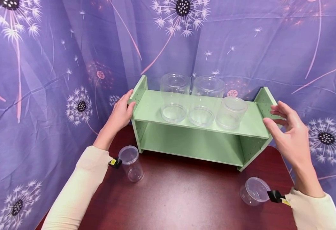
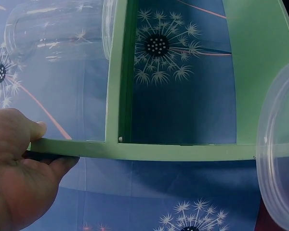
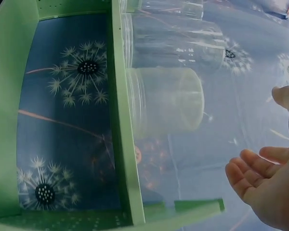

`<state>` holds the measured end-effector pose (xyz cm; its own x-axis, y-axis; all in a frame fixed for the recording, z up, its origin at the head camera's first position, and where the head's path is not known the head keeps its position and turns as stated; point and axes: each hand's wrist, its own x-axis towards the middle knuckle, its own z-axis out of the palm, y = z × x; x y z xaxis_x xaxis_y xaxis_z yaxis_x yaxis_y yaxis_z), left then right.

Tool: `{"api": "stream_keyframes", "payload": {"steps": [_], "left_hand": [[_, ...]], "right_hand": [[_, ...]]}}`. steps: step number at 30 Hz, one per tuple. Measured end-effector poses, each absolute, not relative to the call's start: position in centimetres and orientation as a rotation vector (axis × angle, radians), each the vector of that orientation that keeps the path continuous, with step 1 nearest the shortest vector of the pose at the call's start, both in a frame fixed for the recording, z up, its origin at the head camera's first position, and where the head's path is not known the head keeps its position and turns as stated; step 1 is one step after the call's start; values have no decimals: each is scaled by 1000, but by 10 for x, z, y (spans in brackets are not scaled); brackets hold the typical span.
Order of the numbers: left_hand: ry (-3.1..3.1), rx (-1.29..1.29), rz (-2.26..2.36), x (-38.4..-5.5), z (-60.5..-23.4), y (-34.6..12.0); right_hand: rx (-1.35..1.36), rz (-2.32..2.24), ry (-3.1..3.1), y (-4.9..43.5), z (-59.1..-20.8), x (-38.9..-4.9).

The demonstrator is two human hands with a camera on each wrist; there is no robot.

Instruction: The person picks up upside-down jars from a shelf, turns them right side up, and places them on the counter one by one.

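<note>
A pale green two-tier shelf (image 1: 191, 143) stands on the dark red table. My left hand (image 1: 120, 113) grips the top of its left side panel; in the left wrist view the thumb (image 2: 36, 130) lies on one face and fingers on the other. Beside the right side panel, my right hand (image 1: 293, 135) is held with thumb and fingers spread, and the right wrist view shows it apart from the shelf with nothing in it. On the upper board stand two tall clear jars, one (image 1: 175, 92) left of the other (image 1: 206, 97), and a shorter clear jar (image 1: 232, 111).
A clear container (image 1: 132, 164) stands on the table (image 1: 185, 198) below my left wrist. Another, shorter clear container (image 1: 254, 191) is near my right wrist. A purple dandelion-print cloth (image 1: 99, 41) hangs behind and at the sides. Small black devices (image 1: 275, 196) sit at both wrists.
</note>
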<state>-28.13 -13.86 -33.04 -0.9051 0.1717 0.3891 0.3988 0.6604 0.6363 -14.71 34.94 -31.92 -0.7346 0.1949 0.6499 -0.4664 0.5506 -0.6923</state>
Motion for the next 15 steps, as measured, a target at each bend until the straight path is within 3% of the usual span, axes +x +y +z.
{"api": "stream_keyframes", "payload": {"steps": [15], "left_hand": [[-2582,-447,-1067,-281,-331,-138]], "right_hand": [[191,1172,-2285,336,-329,-202]]}}
